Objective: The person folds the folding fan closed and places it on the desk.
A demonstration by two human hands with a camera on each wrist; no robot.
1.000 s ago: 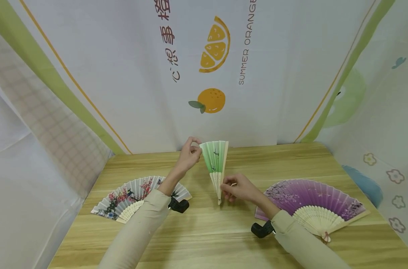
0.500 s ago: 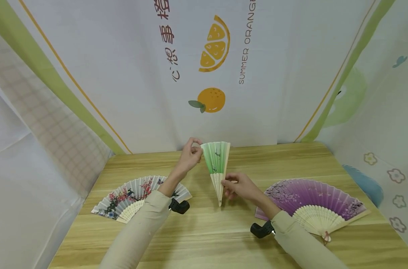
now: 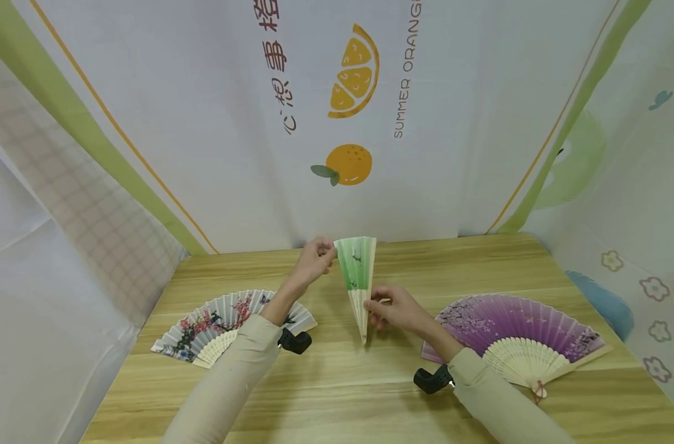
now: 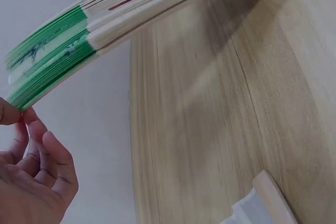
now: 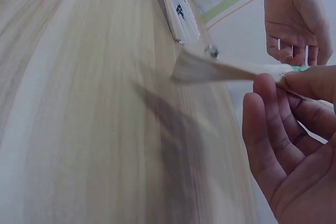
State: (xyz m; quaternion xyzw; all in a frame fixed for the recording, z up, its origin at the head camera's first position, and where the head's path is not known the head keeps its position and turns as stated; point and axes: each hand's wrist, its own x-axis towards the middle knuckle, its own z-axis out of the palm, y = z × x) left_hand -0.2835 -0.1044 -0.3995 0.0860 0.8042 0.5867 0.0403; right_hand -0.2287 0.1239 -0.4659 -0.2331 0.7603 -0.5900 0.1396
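Observation:
A green folding fan [image 3: 356, 262] with pale ribs stands partly spread between my hands, its pivot end pointing down toward me. At the upper left corner of its leaf, my left hand [image 3: 313, 260] pinches the edge between thumb and finger; the left wrist view shows the stacked green pleats [image 4: 55, 53] there. My right hand [image 3: 394, 308] grips the pale outer rib low on the right side. In the right wrist view, thumb and fingers [image 5: 265, 90] hold the ribs, with the pivot end jutting out over the table and casting a shadow.
On the wooden table [image 3: 337, 394], a white fan with a flower print [image 3: 220, 320] lies spread at left, partly under the left forearm. A purple spread fan [image 3: 514, 320] with a red cord lies at right, beside the right forearm. A printed cloth [image 3: 425, 185] hangs behind the table.
The green fan has shifted slightly down toward me. My left hand's fingers have drawn in and lowered a little at the leaf's corner. The other two fans stay put.

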